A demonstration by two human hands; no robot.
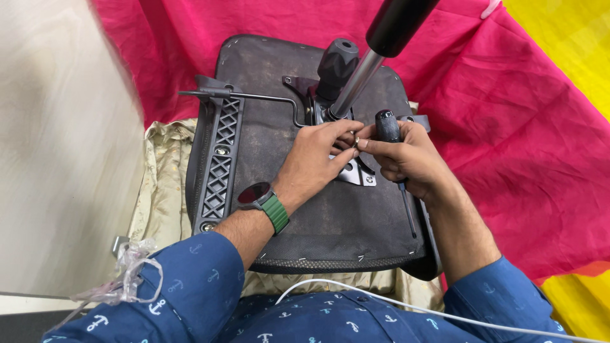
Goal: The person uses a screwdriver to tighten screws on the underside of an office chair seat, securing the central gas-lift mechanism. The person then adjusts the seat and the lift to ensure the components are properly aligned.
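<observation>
An upturned office chair seat (305, 209) lies on red cloth (508, 127), its underside facing up. The left hand (318, 159) pinches a small metal fastener (356, 142) between fingertips just above the metal mounting plate (356, 173), beside the gas-lift column (356, 82). The right hand (410, 159) meets it there, its fingers closed around a black-handled screwdriver (389, 127) whose shaft points back toward the person. Judging by this, the plate is seated but the fastener is not yet driven in. A plastic armrest bracket (219, 162) is already in place.
</observation>
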